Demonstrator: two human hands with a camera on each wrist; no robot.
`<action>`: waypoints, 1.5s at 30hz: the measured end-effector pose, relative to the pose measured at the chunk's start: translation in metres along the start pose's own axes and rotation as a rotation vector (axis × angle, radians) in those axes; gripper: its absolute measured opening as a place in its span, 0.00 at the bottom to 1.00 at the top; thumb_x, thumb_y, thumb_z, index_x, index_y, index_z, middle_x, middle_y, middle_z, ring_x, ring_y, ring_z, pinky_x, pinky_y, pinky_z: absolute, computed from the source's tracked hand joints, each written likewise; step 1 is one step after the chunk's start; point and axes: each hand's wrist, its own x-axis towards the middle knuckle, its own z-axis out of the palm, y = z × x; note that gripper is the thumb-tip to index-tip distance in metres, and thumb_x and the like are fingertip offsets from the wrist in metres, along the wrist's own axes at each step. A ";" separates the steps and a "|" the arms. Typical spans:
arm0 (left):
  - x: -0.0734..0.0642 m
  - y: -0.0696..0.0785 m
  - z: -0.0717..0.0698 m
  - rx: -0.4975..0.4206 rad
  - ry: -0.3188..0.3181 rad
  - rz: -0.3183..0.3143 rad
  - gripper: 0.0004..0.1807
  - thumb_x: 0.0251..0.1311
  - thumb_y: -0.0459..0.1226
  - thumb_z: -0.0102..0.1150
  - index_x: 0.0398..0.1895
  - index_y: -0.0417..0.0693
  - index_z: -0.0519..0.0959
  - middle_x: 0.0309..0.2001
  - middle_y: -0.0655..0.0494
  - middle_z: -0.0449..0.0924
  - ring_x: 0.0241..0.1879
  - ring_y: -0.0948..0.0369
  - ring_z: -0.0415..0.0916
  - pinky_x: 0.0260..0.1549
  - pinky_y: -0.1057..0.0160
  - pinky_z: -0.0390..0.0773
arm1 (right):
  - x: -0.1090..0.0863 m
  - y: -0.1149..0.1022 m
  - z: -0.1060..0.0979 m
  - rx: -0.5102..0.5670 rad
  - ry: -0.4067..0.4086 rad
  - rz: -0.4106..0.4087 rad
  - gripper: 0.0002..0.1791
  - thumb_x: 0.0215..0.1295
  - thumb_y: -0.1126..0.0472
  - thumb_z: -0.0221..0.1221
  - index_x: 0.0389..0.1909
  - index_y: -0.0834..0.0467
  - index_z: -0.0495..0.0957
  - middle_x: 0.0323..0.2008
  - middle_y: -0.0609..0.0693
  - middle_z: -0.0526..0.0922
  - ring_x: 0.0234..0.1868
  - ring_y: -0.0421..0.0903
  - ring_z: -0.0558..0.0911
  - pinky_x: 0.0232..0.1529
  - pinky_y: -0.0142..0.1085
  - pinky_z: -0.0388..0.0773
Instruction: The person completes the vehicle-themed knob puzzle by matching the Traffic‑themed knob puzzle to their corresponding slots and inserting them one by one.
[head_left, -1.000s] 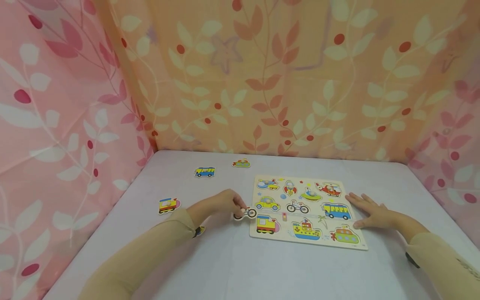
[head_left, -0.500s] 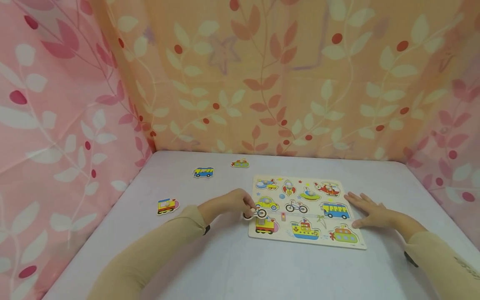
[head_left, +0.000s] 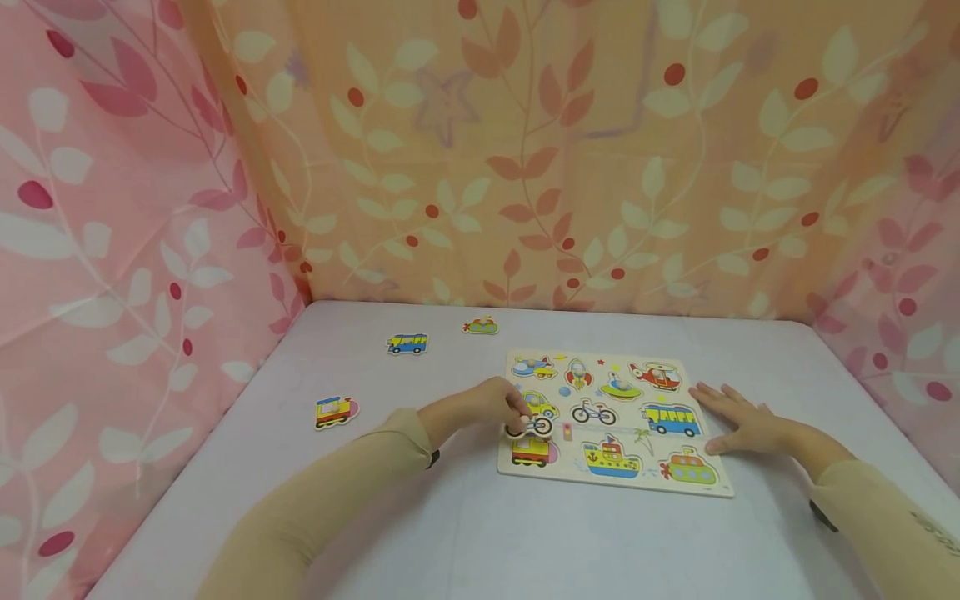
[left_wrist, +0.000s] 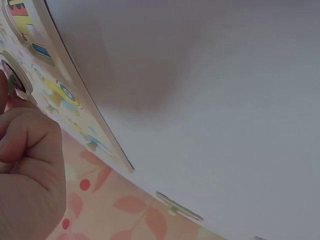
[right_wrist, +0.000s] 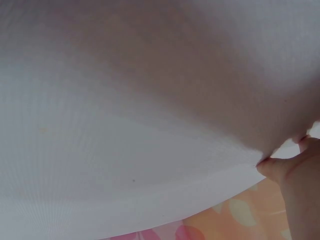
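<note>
In the head view my left hand (head_left: 493,402) pinches the knob of a bicycle puzzle piece (head_left: 538,427). The piece is over the left part of the wooden peg puzzle board (head_left: 573,477), overlapping the yellow car (head_left: 551,407) and the train picture (head_left: 530,452). To its right on the board lies the bicycle picture (head_left: 594,414). From the left wrist, the curled fingers of the left hand (left_wrist: 30,160) show beside the board (left_wrist: 95,112), partly cut off by the frame. My right hand (head_left: 750,429) lies with fingers spread at the board's right edge; thumb and a fingertip of that hand (right_wrist: 295,170) appear in the right wrist view.
Loose on the table (head_left: 420,533) lie a train piece (head_left: 335,412), a blue-and-yellow bus piece (head_left: 407,343) and a green submarine piece (head_left: 481,326), left of and behind the board. A floral curtain (head_left: 465,167) encloses the back and sides.
My left hand has carried the bicycle piece rightward, from beside the board's left edge to over the board. My right hand has stayed at the right edge.
</note>
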 end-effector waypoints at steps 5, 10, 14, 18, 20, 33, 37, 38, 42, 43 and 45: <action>0.004 0.007 0.005 -0.010 0.022 -0.014 0.04 0.54 0.31 0.70 0.32 0.47 0.86 0.29 0.57 0.79 0.34 0.62 0.70 0.36 0.64 0.67 | 0.001 -0.003 0.000 0.009 -0.007 0.009 0.56 0.52 0.43 0.68 0.74 0.63 0.48 0.73 0.69 0.40 0.69 0.75 0.31 0.51 0.77 0.24; 0.009 0.012 0.010 -0.011 0.029 -0.011 0.04 0.54 0.32 0.70 0.31 0.48 0.86 0.28 0.58 0.79 0.32 0.62 0.70 0.35 0.64 0.67 | 0.001 -0.003 -0.001 0.014 -0.007 0.007 0.56 0.53 0.43 0.68 0.74 0.63 0.49 0.73 0.70 0.41 0.69 0.75 0.31 0.51 0.76 0.23; 0.011 0.017 0.014 -0.009 0.028 0.008 0.05 0.54 0.31 0.70 0.33 0.47 0.86 0.28 0.58 0.79 0.32 0.63 0.71 0.34 0.66 0.68 | 0.001 -0.003 -0.002 0.025 -0.005 -0.002 0.56 0.53 0.44 0.68 0.74 0.64 0.49 0.73 0.70 0.40 0.69 0.75 0.31 0.51 0.76 0.22; 0.015 0.023 0.017 -0.013 0.026 0.019 0.06 0.53 0.31 0.70 0.34 0.47 0.86 0.29 0.58 0.79 0.33 0.63 0.71 0.34 0.66 0.69 | 0.002 -0.003 -0.002 0.022 -0.004 -0.001 0.56 0.53 0.44 0.68 0.74 0.63 0.49 0.73 0.69 0.40 0.69 0.75 0.31 0.51 0.76 0.22; 0.017 0.025 0.018 -0.019 0.020 0.022 0.05 0.53 0.31 0.70 0.34 0.47 0.86 0.30 0.58 0.79 0.33 0.63 0.71 0.35 0.66 0.69 | 0.002 -0.003 -0.002 0.017 -0.005 0.003 0.56 0.53 0.44 0.68 0.74 0.63 0.49 0.73 0.69 0.40 0.69 0.75 0.31 0.51 0.76 0.23; 0.027 0.050 0.036 -0.091 0.013 0.020 0.06 0.53 0.26 0.69 0.32 0.45 0.85 0.32 0.58 0.79 0.31 0.63 0.70 0.29 0.68 0.69 | 0.000 0.000 0.000 0.016 -0.002 -0.009 0.55 0.53 0.44 0.68 0.74 0.64 0.49 0.73 0.69 0.40 0.69 0.75 0.32 0.50 0.77 0.24; 0.032 0.057 0.041 -0.063 0.023 0.025 0.07 0.51 0.26 0.69 0.31 0.45 0.85 0.31 0.59 0.78 0.28 0.64 0.67 0.25 0.69 0.66 | 0.001 0.002 0.000 0.010 0.001 -0.013 0.55 0.54 0.44 0.68 0.74 0.64 0.49 0.73 0.69 0.41 0.69 0.75 0.32 0.50 0.78 0.24; 0.034 0.058 0.043 -0.051 0.025 0.019 0.07 0.52 0.26 0.69 0.31 0.45 0.85 0.31 0.59 0.78 0.28 0.64 0.67 0.24 0.69 0.66 | 0.001 0.002 0.000 0.010 0.001 -0.014 0.55 0.54 0.44 0.68 0.74 0.64 0.49 0.73 0.69 0.41 0.69 0.75 0.32 0.50 0.78 0.25; 0.040 0.062 0.047 -0.048 0.031 -0.019 0.06 0.53 0.26 0.69 0.30 0.46 0.85 0.30 0.59 0.79 0.23 0.65 0.64 0.21 0.68 0.63 | 0.000 0.001 0.000 0.017 -0.004 -0.013 0.55 0.54 0.45 0.68 0.74 0.63 0.49 0.73 0.69 0.40 0.69 0.75 0.31 0.50 0.77 0.24; 0.042 0.063 0.048 -0.042 0.034 -0.022 0.06 0.53 0.27 0.69 0.30 0.46 0.85 0.30 0.59 0.79 0.23 0.65 0.63 0.21 0.68 0.64 | 0.000 0.000 -0.001 0.022 -0.006 -0.010 0.55 0.54 0.44 0.68 0.74 0.63 0.49 0.73 0.69 0.40 0.69 0.75 0.31 0.50 0.77 0.24; 0.046 0.064 0.049 -0.022 0.038 -0.018 0.06 0.53 0.28 0.69 0.32 0.47 0.85 0.32 0.59 0.80 0.24 0.65 0.65 0.23 0.69 0.66 | -0.001 0.000 -0.001 0.024 -0.008 -0.006 0.55 0.54 0.44 0.68 0.74 0.63 0.48 0.73 0.69 0.39 0.69 0.75 0.31 0.51 0.77 0.23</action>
